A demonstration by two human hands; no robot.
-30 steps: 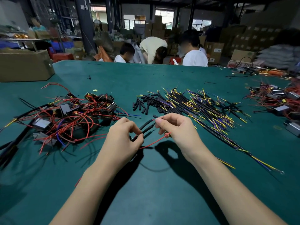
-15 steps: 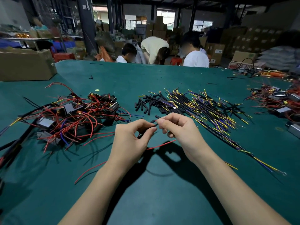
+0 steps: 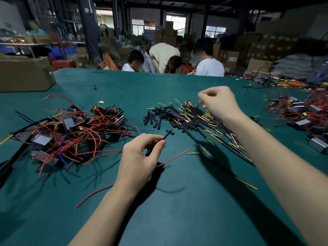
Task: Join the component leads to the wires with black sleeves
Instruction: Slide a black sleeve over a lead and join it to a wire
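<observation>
My left hand (image 3: 140,157) pinches a thin black sleeved wire (image 3: 166,136) between thumb and forefinger, and a red lead (image 3: 173,158) trails out from under the palm to the right. My right hand (image 3: 219,102) hovers over the pile of black, yellow and purple wires (image 3: 200,121) with its fingers curled; I see nothing in them. Short black sleeves (image 3: 154,118) lie at the pile's left end. A tangle of components with red leads (image 3: 71,130) sits to the left.
The green table (image 3: 177,201) stretches ahead. A cardboard box (image 3: 24,73) stands at the far left. More components with red wires (image 3: 301,118) lie at the right edge. Several people work beyond the far edge of the table.
My right hand has let go of the sleeved wire and moved up and right over the wire pile. My left hand keeps hold of the wire.
</observation>
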